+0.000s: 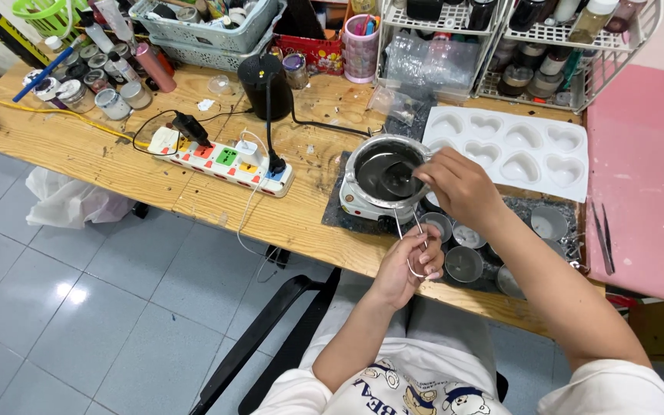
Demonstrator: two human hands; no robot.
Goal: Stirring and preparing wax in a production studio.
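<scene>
We are gripping the wire handle of the metal melting pot in our left hand, just below the pot. Our right hand is pinching something too small to identify at the pot's right rim. The white heart-shaped mould is lying just right of the pot, and small round tins are sitting below it.

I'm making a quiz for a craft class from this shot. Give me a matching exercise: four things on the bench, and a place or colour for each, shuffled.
Things:
1. heart mould
2. melting pot
3. power strip
4. wire handle

Descriptions:
A. held in the left hand
B. white, right of the pot
C. under the right hand, holding dark liquid
D. left of the pot, with coloured switches

Pairs: 1-B, 2-C, 3-D, 4-A
</scene>
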